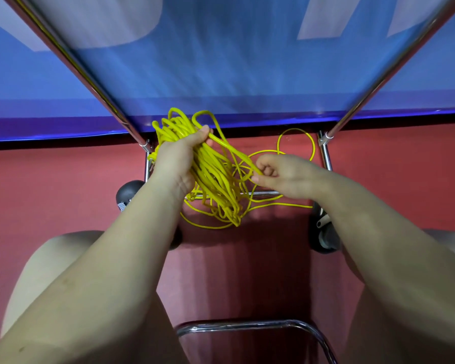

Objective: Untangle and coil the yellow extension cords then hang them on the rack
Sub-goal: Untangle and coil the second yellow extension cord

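My left hand point(180, 156) grips a thick bundle of yellow cord loops point(216, 179) held upright in front of me; loops stick out above the fist and hang down below it. My right hand point(276, 174) pinches a single strand of the same yellow cord just right of the bundle. Loose yellow cord point(296, 143) trails in curls over the red floor behind my right hand. The chrome rack point(326, 151) stands just beyond, its two poles rising to the upper left and upper right.
A blue and white banner point(234, 61) fills the wall behind the rack. Black caster wheels point(325, 237) sit at the rack's base on the red floor point(50, 185). My bare knees flank a chrome chair rail point(247, 325) at the bottom.
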Demonstrator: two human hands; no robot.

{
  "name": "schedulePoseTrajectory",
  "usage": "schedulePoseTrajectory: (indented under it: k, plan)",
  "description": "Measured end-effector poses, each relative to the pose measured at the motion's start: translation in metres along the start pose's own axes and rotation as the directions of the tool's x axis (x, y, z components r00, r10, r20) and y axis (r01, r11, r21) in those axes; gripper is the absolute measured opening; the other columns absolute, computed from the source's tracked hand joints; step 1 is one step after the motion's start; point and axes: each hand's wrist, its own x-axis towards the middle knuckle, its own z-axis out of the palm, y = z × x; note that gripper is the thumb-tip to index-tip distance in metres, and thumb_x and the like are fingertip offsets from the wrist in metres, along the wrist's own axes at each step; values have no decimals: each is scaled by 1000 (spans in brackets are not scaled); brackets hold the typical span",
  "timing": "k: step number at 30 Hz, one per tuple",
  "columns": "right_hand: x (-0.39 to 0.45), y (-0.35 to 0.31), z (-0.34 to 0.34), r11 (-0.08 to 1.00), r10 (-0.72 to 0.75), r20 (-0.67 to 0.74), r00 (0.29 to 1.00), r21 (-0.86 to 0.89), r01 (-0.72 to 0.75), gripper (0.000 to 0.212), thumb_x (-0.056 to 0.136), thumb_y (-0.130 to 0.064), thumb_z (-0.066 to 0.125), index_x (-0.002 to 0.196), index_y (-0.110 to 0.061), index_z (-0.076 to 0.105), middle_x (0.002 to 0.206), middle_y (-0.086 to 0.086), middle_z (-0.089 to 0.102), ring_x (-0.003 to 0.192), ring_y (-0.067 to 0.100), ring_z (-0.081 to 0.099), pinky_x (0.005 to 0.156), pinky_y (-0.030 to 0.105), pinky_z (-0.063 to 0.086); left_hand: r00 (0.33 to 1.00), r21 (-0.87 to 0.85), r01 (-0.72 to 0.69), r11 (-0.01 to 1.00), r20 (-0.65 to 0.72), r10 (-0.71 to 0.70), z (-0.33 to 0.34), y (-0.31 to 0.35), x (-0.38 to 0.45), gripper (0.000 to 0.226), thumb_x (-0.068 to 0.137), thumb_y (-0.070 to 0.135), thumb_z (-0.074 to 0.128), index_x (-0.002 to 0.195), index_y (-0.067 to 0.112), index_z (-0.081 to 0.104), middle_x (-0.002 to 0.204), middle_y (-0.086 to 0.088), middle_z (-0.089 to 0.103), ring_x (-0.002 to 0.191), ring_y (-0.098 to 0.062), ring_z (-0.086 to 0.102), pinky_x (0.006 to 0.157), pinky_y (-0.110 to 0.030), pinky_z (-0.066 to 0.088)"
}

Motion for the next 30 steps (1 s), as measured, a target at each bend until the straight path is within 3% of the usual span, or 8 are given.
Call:
schedulePoseTrajectory:
  k: [4,8,12,16,20,24,27,30]
  plan:
    - [-2,5,-3,994,26,-74,997,108,-17,13,90,-11,59,96,-22,55,74,-10,50,79,15,53,81,32,46,999,-37,-16,999,-32,14,-1,5,-1,11,86,8,66,76,8,61,51,1,61,44,-9,59,48,-24,52]
    - [-5,-6,-19,917,34,-267,963,390,76,20,86,-7,64,104,-11,58,71,-4,59,59,5,57,69,23,50,996,32,-84,996,7,84,-1,5,-1,15,89,19,64,76,13,61,59,3,66,48,-6,58,47,-21,50]
    - [-9,-24,-28,687,163,-280,946,720,95,11,90,-9,59,100,-14,57,79,2,65,52,7,62,58,20,53,995,140,-82,987,66,73,2,-1,-5,13,87,24,67,79,16,60,62,1,65,50,-9,58,51,-22,50]
    - [-6,-30,-32,398,313,-170,935,917,34,5,91,-16,58,91,-19,54,79,-1,68,58,11,68,57,22,55,974,270,-117,956,218,57,4,-9,-6,17,81,25,73,75,17,59,64,-3,58,54,-15,55,54,-28,51]
    - [-1,-33,-30,103,376,-16,927,994,-24,6,93,-15,55,87,-15,52,61,-5,69,56,10,68,55,23,57,949,434,-141,890,317,-4,9,-17,-13,32,67,29,81,84,11,61,65,-4,59,56,-15,57,64,-34,52]
    - [1,-32,-32,-63,405,60,912,997,-38,16,93,-15,54,79,-9,58,57,0,68,53,10,67,52,20,56,924,536,-192,822,381,-32,13,-23,-19,13,75,11,75,80,9,63,70,-4,63,67,-20,59,75,-39,53]
    - [0,-32,-34,-136,418,68,906,991,-12,14,93,-13,55,80,-7,58,56,3,68,52,11,67,49,20,54,918,574,-202,793,392,-50,13,-27,-19,35,70,7,80,98,-6,63,85,-14,63,79,-24,60,83,-45,53]
    - [1,-32,-33,-121,402,35,915,993,15,11,94,-14,53,87,-7,57,68,5,69,55,11,68,51,21,55,920,581,-224,783,390,-25,13,-27,-19,14,77,6,74,82,1,63,71,-9,63,67,-22,59,69,-34,53]
